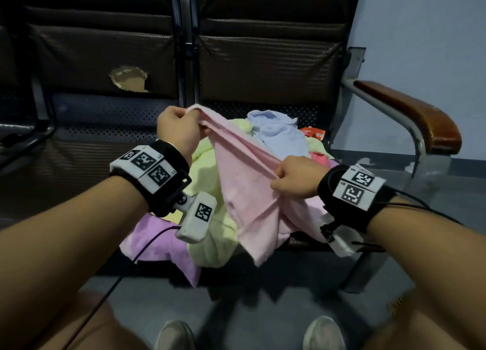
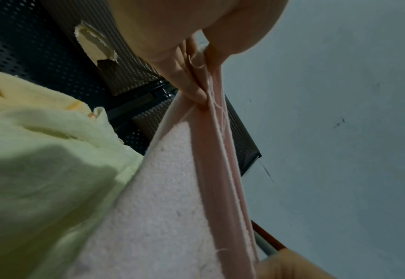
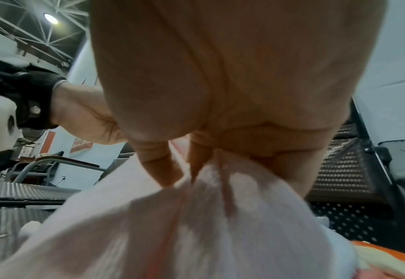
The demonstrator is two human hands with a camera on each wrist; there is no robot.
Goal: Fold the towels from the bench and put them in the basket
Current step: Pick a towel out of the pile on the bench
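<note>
A pink towel (image 1: 244,189) hangs stretched between my two hands above the pile on the bench seat. My left hand (image 1: 181,127) pinches its upper corner, and the left wrist view shows the towel's hem (image 2: 218,151) running down from that hand (image 2: 196,90). My right hand (image 1: 292,178) pinches the edge lower and to the right; the right wrist view shows this hand (image 3: 179,169) bunching the pink cloth (image 3: 196,226). Under it lie a yellow-green towel (image 1: 207,181), a light blue towel (image 1: 278,128) and a purple towel (image 1: 163,241). No basket is in view.
The dark bench (image 1: 86,149) has a torn backrest patch (image 1: 130,78) and a brown armrest (image 1: 415,115) on the right. A pale wall (image 1: 426,28) stands behind. My shoes (image 1: 176,335) are on the grey floor below. Red and orange cloth (image 1: 314,132) lies at the pile's far side.
</note>
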